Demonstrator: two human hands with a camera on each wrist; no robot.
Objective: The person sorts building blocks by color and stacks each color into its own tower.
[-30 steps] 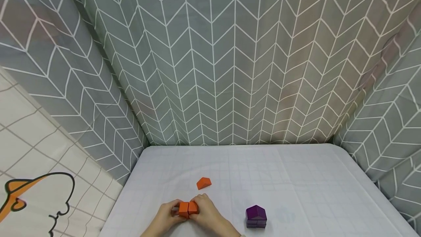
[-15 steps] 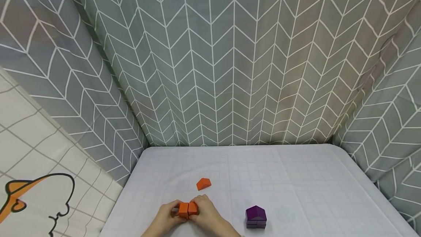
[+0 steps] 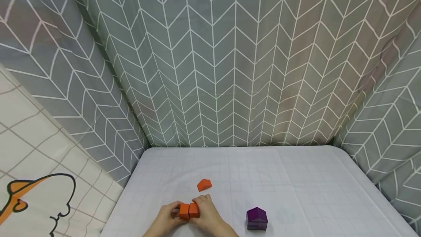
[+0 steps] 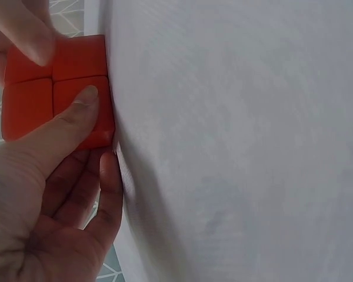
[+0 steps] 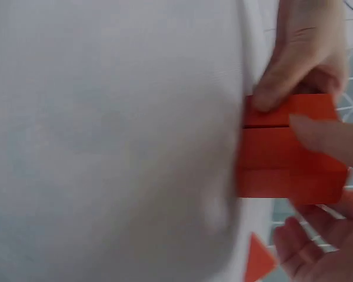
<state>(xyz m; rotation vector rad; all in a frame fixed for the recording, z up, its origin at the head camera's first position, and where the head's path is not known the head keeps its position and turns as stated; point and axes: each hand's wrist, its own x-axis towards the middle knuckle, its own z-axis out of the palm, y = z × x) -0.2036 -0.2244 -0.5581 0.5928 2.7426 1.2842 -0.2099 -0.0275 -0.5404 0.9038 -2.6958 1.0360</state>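
Both hands are around a squat stack of orange blocks (image 3: 184,211) on the near left part of the table. In the left wrist view several block faces (image 4: 28,110) meet in a two-by-two pattern. My left hand (image 3: 166,217) grips the left side, its thumb flat on a lower block. From the right, my right hand (image 3: 209,216) grips the other side, thumb on a block face (image 5: 265,144) in the right wrist view. Just beyond the hands lies a loose orange roof-shaped block (image 3: 204,185), its tip also showing in the right wrist view.
A small purple block house (image 3: 257,218) with a peaked top stands to the right of the hands. White cloth covers the table (image 3: 279,178). Grey patterned curtains (image 3: 223,83) rise behind and at the sides.
The right-hand orange block has turned slightly and sits squarer beside the left one. Both hands keep their grip; the loose orange block and purple house stay in place.
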